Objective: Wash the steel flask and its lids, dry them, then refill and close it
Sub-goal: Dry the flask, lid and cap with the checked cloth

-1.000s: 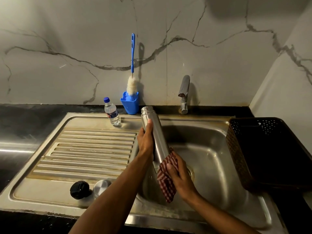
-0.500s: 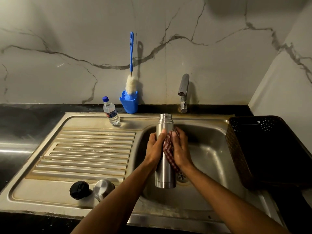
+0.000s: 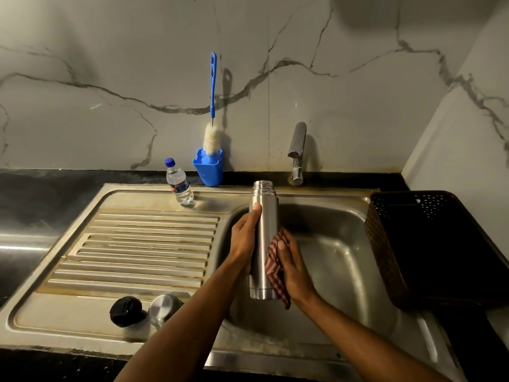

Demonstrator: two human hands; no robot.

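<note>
left hand (image 3: 245, 238) fingers clamp the upright flask (image 3: 264, 238); right hand (image 3: 293, 268) fingers press cloth (image 3: 275, 267) against it.

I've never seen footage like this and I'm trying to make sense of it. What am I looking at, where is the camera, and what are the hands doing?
There is no machine here: a person wears a camera on the head, looking down at their own arms over a steel sink. The left hand grips an open steel flask, held upright above the basin. The right hand presses a red checked cloth against its side, apparently drying it. On the draining board lie a black lid and a steel cap. Further back stand a small water bottle, a blue bottle brush in a blue holder, and the tap. A dark basket sits on the right.
</note>
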